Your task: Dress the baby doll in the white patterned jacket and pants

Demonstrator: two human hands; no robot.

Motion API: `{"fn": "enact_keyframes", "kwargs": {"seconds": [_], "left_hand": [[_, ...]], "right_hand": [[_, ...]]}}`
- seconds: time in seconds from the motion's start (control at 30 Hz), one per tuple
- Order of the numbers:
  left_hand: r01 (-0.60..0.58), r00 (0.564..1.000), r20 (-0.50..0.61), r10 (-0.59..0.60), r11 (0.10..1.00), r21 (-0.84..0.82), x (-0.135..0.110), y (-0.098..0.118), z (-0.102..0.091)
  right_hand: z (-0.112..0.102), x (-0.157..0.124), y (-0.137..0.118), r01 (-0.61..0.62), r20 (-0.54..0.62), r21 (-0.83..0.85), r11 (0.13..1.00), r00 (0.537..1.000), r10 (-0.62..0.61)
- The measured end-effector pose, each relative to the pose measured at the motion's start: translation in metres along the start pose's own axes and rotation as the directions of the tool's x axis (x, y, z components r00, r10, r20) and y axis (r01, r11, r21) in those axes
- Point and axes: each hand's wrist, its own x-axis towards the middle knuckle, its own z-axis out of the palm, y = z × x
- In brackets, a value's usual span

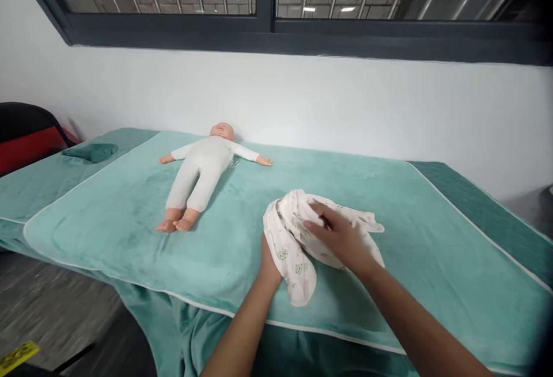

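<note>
A white baby garment (298, 267) with small printed animal figures is bunched up over the green cover, near its front edge. My left hand (268, 265) reaches into or under it from the left, and the cloth drapes over its fingers and hides them. From the right, my right hand (339, 233) has its thumb and fingers curled onto the bunched fabric, gripping a fold. A baby doll (203, 161) lies on its back to the left, arms spread, its cloth body white and its head toward the wall.
The green padded cover (432, 262) with white piping spreads over a bed against the white wall (345, 106). A dark-framed window (259, 34) with bars sits above. At the left edge stands a red and black object (30, 141); a yellow label (19, 357) shows at lower left.
</note>
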Motion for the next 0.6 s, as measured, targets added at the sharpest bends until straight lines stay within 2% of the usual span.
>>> {"fn": "enact_keyframes", "kwargs": {"seconds": [0.07,0.13,0.23,0.27,0.33,0.4,0.47,0.53,0.6], "left_hand": [[0.0,0.997,-0.08,-0.005,0.998,-0.058,0.0,0.005,-0.004],[0.029,0.987,-0.156,-0.049,0.992,-0.125,0.001,0.01,-0.009],[0.12,0.976,-0.148,-0.158,0.965,-0.234,0.002,0.017,-0.012],[0.128,0.981,-0.111,-0.159,0.962,-0.242,0.002,0.019,-0.012],[0.077,0.997,0.009,-0.076,0.984,-0.159,0.002,0.023,-0.009],[-0.011,0.988,0.151,0.015,0.999,-0.031,0.002,0.024,-0.005],[-0.008,0.979,0.205,0.009,1.0,-0.009,0.001,0.022,-0.003],[0.102,0.988,0.132,-0.086,0.988,-0.12,0.002,0.019,-0.003],[0.182,0.983,0.037,-0.18,0.932,-0.313,0.004,0.015,-0.006]], "right_hand": [[-0.013,0.003,-0.004,-0.125,-0.02,0.235,0.964,0.991,0.133],[-0.028,0.012,-0.011,-0.144,-0.042,0.424,0.894,0.983,0.178],[-0.047,0.037,-0.032,-0.077,-0.034,0.483,0.873,0.994,0.106],[-0.051,0.047,-0.043,-0.032,-0.034,0.476,0.879,0.998,0.054],[-0.052,0.063,-0.067,0.084,-0.069,0.475,0.876,0.996,-0.058],[-0.041,0.075,-0.092,0.157,-0.087,0.484,0.861,0.988,-0.132],[-0.021,0.079,-0.109,0.168,-0.045,0.5,0.85,0.985,-0.168],[0.003,0.077,-0.114,0.137,0.055,0.498,0.857,0.98,-0.189],[0.024,0.07,-0.102,0.089,0.206,0.425,0.901,0.96,-0.192]]}}
